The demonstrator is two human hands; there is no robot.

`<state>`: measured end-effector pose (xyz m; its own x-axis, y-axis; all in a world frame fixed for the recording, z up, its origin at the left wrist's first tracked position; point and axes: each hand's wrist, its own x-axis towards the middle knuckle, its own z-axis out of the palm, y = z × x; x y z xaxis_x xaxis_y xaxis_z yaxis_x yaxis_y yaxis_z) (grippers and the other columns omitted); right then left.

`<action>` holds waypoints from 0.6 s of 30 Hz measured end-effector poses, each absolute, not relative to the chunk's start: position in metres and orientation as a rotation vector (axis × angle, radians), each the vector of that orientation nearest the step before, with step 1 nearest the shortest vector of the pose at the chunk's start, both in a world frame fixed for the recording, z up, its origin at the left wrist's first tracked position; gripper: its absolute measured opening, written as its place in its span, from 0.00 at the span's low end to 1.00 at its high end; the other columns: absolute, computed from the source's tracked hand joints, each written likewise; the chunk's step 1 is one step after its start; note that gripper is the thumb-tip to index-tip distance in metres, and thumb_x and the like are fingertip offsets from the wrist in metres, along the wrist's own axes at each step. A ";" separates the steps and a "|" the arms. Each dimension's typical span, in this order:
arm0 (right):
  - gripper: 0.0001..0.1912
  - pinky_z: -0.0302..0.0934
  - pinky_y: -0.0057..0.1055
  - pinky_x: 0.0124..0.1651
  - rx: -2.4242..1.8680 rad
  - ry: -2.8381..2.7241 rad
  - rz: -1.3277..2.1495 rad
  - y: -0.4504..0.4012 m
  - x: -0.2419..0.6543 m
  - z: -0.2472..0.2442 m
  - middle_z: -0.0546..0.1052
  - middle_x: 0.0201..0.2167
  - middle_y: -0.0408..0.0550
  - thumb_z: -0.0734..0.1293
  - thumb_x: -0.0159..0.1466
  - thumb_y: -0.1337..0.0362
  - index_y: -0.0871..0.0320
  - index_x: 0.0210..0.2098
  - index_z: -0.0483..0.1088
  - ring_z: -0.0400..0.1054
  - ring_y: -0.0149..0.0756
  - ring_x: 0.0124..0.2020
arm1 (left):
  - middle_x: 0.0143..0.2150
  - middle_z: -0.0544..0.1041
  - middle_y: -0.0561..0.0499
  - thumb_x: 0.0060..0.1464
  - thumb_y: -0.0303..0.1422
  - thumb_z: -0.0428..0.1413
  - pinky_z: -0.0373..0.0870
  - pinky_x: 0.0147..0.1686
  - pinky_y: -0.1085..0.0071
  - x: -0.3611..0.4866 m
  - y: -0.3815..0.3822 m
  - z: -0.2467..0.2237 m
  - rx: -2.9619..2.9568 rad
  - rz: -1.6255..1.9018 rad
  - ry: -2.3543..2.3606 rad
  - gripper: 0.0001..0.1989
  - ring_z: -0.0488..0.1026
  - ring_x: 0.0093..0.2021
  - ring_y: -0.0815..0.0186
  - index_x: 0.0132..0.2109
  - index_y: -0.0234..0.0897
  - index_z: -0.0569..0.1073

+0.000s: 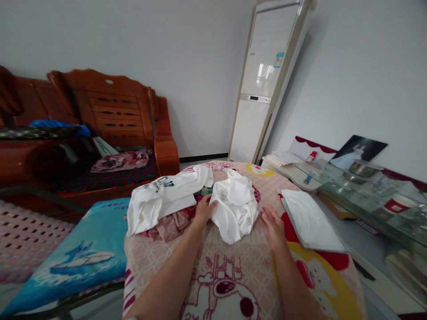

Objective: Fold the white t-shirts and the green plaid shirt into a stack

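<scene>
The rounded desk point(240, 255) curves away behind the white garment point(233, 204), its patterned cover showing between the forearms. A printed white shirt point(170, 195) bounds the left, a flat white packet point(310, 218) the right. The garment lies between the hands: left grip point(203, 210) touches its left edge, any pinch unclear; right grip point(274, 224), fingers loosely spread and holding nothing, is just beside it.

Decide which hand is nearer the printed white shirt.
Left: the left hand is beside the printed white shirt; the right hand is farther, across the crumpled white garment.
</scene>
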<state>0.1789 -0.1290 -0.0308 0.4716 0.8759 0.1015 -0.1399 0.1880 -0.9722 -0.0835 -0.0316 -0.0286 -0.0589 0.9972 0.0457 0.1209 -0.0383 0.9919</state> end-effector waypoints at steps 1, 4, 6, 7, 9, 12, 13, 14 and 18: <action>0.39 0.62 0.43 0.56 -1.177 -0.787 0.836 -0.130 0.178 -0.035 0.71 0.57 0.56 0.74 0.50 0.51 0.57 0.58 0.66 0.66 0.47 0.56 | 0.43 0.79 0.44 0.48 0.35 0.60 0.72 0.43 0.64 -0.083 -0.031 -0.030 1.327 1.220 1.330 0.25 0.76 0.43 0.57 0.54 0.33 0.70; 0.38 0.67 0.41 0.48 -1.240 -0.834 0.872 -0.131 0.173 -0.032 0.75 0.51 0.56 0.72 0.51 0.47 0.59 0.56 0.68 0.71 0.48 0.49 | 0.48 0.77 0.42 0.49 0.30 0.58 0.72 0.45 0.64 -0.081 -0.031 -0.030 1.397 1.194 1.346 0.26 0.75 0.46 0.57 0.56 0.32 0.68; 0.37 0.69 0.39 0.42 -1.294 -0.921 0.895 -0.132 0.166 -0.025 0.77 0.48 0.55 0.72 0.51 0.46 0.60 0.54 0.69 0.73 0.48 0.45 | 0.52 0.75 0.40 0.48 0.28 0.58 0.70 0.48 0.63 -0.081 -0.031 -0.028 1.446 1.168 1.370 0.26 0.74 0.49 0.56 0.56 0.31 0.68; 0.36 0.69 0.37 0.41 -1.322 -0.969 0.889 -0.132 0.163 -0.022 0.78 0.47 0.55 0.72 0.51 0.46 0.60 0.54 0.70 0.73 0.48 0.44 | 0.54 0.74 0.39 0.48 0.28 0.58 0.69 0.50 0.62 -0.082 -0.032 -0.027 1.475 1.151 1.383 0.26 0.73 0.50 0.55 0.56 0.31 0.69; 0.37 0.68 0.36 0.41 -1.394 -1.053 0.816 -0.133 0.156 -0.016 0.79 0.44 0.53 0.72 0.50 0.46 0.60 0.54 0.70 0.73 0.46 0.42 | 0.56 0.73 0.38 0.47 0.29 0.60 0.66 0.54 0.60 -0.084 -0.033 -0.024 1.524 1.116 1.400 0.27 0.72 0.53 0.54 0.56 0.31 0.69; 0.35 0.66 0.34 0.40 -1.550 -1.142 0.647 -0.136 0.150 -0.011 0.80 0.35 0.49 0.72 0.50 0.47 0.59 0.53 0.71 0.73 0.43 0.36 | 0.56 0.72 0.38 0.44 0.31 0.63 0.66 0.54 0.60 -0.085 -0.036 -0.022 1.491 1.091 1.338 0.30 0.71 0.54 0.53 0.57 0.31 0.69; 0.34 0.66 0.34 0.39 -1.588 -1.164 0.608 -0.136 0.148 -0.011 0.79 0.32 0.48 0.72 0.50 0.47 0.59 0.51 0.72 0.73 0.42 0.34 | 0.56 0.73 0.39 0.44 0.32 0.63 0.67 0.52 0.61 -0.085 -0.037 -0.022 1.441 1.091 1.284 0.32 0.71 0.53 0.54 0.58 0.31 0.68; 0.33 0.65 0.34 0.38 -1.602 -1.183 0.588 -0.137 0.147 -0.011 0.79 0.31 0.47 0.72 0.50 0.48 0.59 0.51 0.73 0.72 0.42 0.33 | 0.55 0.73 0.39 0.43 0.33 0.63 0.69 0.50 0.62 -0.085 -0.039 -0.021 1.377 1.090 1.219 0.34 0.72 0.51 0.55 0.59 0.31 0.67; 0.30 0.65 0.33 0.37 -1.452 -1.180 0.714 -0.136 0.139 -0.013 0.80 0.34 0.46 0.72 0.49 0.52 0.58 0.50 0.73 0.72 0.42 0.35 | 0.52 0.75 0.43 0.40 0.30 0.65 0.72 0.42 0.68 -0.082 -0.046 -0.015 1.118 1.059 0.994 0.42 0.74 0.44 0.61 0.64 0.35 0.61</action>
